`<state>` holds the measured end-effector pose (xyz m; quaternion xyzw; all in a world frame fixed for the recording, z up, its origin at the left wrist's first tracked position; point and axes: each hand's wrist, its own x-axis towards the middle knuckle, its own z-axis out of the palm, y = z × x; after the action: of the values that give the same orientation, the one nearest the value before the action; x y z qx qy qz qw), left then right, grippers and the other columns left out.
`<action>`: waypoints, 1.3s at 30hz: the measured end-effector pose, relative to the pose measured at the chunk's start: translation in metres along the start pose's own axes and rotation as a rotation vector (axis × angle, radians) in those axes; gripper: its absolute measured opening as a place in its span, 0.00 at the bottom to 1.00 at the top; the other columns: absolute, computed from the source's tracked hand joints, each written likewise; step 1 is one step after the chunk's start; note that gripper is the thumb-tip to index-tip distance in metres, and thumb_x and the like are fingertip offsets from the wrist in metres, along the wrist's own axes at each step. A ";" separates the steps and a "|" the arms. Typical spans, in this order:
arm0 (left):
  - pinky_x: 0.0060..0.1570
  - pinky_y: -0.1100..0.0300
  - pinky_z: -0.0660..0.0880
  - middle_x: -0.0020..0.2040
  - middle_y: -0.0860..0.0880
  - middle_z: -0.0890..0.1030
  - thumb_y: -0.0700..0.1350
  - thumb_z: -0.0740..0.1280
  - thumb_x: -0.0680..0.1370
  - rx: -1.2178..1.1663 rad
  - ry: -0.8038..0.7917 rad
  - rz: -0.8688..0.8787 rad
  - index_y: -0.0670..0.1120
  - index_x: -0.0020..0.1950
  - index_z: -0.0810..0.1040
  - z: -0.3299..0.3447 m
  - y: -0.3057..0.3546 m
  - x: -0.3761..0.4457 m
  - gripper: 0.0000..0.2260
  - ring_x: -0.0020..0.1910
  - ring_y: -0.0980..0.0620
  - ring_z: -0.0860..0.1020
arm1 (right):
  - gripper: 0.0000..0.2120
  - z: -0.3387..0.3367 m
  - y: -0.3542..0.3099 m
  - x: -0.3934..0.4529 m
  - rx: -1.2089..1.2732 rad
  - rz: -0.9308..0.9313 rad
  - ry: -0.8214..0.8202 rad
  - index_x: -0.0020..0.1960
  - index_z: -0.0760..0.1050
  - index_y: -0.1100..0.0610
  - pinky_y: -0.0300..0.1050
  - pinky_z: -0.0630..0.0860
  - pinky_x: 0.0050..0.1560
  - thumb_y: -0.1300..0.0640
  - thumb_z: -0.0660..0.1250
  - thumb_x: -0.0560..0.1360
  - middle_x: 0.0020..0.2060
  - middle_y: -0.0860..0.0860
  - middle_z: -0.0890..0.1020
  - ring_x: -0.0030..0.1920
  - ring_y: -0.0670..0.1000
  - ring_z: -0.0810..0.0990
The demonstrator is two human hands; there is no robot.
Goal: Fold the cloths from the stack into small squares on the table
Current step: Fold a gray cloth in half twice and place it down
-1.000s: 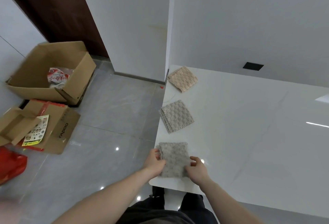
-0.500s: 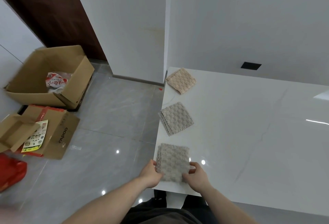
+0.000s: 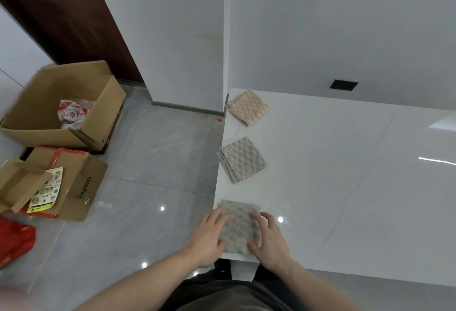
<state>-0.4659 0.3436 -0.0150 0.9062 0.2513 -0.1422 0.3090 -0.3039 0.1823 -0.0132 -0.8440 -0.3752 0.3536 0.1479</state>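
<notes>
A grey textured cloth (image 3: 238, 226), folded to a small square, lies at the near left corner of the white table (image 3: 345, 187). My left hand (image 3: 208, 235) rests flat on its left side, fingers spread. My right hand (image 3: 267, 238) lies flat on its right side, fingers extended. Farther along the table's left edge lie a second grey folded square (image 3: 241, 160) and a beige folded square (image 3: 247, 107). No stack of unfolded cloths is in view.
The table's left edge drops to a grey tiled floor (image 3: 148, 162). An open cardboard box (image 3: 61, 105) and flattened boxes (image 3: 56, 182) sit on the floor at left, with a red bag (image 3: 14, 239). A white wall corner (image 3: 197, 51) stands behind the table.
Both hands went from pinching the near cloth's lower edges to lying flat on top of it. The cloth stays at the table's near left corner.
</notes>
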 end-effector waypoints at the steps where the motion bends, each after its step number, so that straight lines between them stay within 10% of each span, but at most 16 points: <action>1: 0.79 0.51 0.57 0.83 0.52 0.47 0.48 0.63 0.80 0.047 -0.056 0.026 0.53 0.82 0.54 0.002 -0.001 0.001 0.32 0.80 0.50 0.50 | 0.38 0.002 -0.001 0.000 -0.032 -0.020 -0.027 0.78 0.56 0.43 0.48 0.75 0.65 0.50 0.70 0.73 0.76 0.46 0.55 0.70 0.55 0.70; 19: 0.79 0.48 0.54 0.83 0.51 0.37 0.45 0.60 0.80 0.220 -0.202 0.025 0.51 0.83 0.43 0.006 -0.006 0.009 0.36 0.81 0.47 0.49 | 0.37 0.004 -0.020 -0.002 -0.195 0.011 -0.181 0.80 0.52 0.46 0.56 0.74 0.65 0.53 0.64 0.75 0.81 0.49 0.46 0.69 0.63 0.67; 28: 0.71 0.53 0.65 0.76 0.50 0.68 0.48 0.60 0.82 -0.051 0.022 -0.121 0.50 0.77 0.66 -0.048 -0.004 0.060 0.22 0.72 0.45 0.67 | 0.29 -0.027 -0.017 0.021 0.127 0.142 -0.038 0.72 0.71 0.49 0.45 0.70 0.70 0.51 0.67 0.71 0.71 0.47 0.69 0.69 0.54 0.73; 39: 0.73 0.51 0.66 0.76 0.48 0.65 0.50 0.69 0.77 -0.242 0.053 -0.336 0.49 0.77 0.66 -0.125 -0.004 0.169 0.29 0.74 0.45 0.68 | 0.32 -0.093 -0.021 0.095 0.506 0.396 -0.015 0.78 0.61 0.52 0.44 0.73 0.55 0.54 0.68 0.77 0.71 0.52 0.72 0.59 0.52 0.77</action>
<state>-0.3144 0.4876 0.0094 0.8113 0.4222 -0.1368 0.3806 -0.2049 0.2680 0.0171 -0.8345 -0.1048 0.4639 0.2784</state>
